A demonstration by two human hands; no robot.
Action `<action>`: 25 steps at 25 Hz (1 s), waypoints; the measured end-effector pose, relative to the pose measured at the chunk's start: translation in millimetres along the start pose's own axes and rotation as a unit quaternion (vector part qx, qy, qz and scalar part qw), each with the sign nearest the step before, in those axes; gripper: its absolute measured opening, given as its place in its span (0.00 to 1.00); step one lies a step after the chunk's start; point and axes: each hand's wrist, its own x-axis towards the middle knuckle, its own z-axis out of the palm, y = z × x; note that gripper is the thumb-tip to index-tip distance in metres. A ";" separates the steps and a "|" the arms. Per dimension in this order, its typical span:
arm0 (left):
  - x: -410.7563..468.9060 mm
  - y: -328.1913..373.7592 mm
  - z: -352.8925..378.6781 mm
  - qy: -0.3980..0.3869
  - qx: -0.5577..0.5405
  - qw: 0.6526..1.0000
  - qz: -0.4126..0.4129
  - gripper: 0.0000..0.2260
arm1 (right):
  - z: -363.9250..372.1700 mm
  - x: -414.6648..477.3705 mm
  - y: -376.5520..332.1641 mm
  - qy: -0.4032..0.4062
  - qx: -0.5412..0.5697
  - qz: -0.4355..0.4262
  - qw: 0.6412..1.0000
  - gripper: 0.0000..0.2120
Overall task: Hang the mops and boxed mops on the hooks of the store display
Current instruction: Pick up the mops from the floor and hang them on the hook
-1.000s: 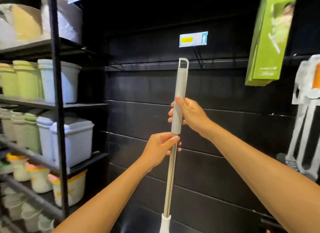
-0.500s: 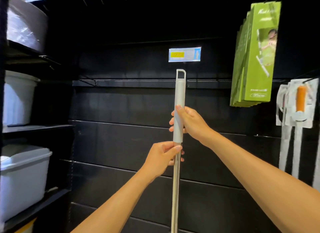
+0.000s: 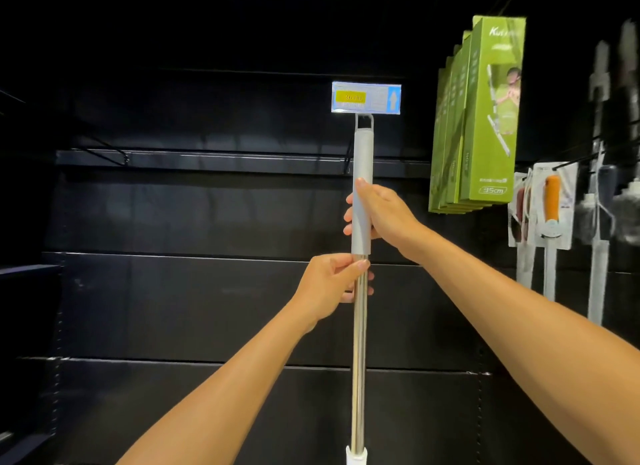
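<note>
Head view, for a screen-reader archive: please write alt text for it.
Two hands hold a mop upright before a black display wall: the right hand grips its grey grip, the left hand holds the steel pole just below. The loop at the top sits right under a price tag. Green boxed mops hang at upper right.

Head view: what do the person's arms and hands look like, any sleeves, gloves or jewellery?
The left hand and right hand are bare: no gloves, rings or watch show. No sleeve in view: left forearm and right forearm are uncovered to the frame edge.
</note>
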 end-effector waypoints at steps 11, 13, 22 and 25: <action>34.8 -38.5 -15.3 -0.036 -0.030 0.999 -0.006 0.09 | 14.1 36.2 35.8 0.019 -0.014 0.043 0.999 0.22; 45.8 -47.7 -16.8 -0.039 -0.039 0.998 -0.009 0.09 | 16.8 47.8 44.4 0.029 -0.008 0.059 0.998 0.22; 108.7 -96.4 -22.0 -0.045 -0.061 0.996 -0.041 0.08 | 24.8 103.6 88.6 0.027 0.012 0.107 0.994 0.20; 131.3 -120.3 -24.5 -0.037 -0.082 0.995 -0.044 0.08 | 26.1 120.3 115.2 -0.002 0.016 0.077 0.997 0.20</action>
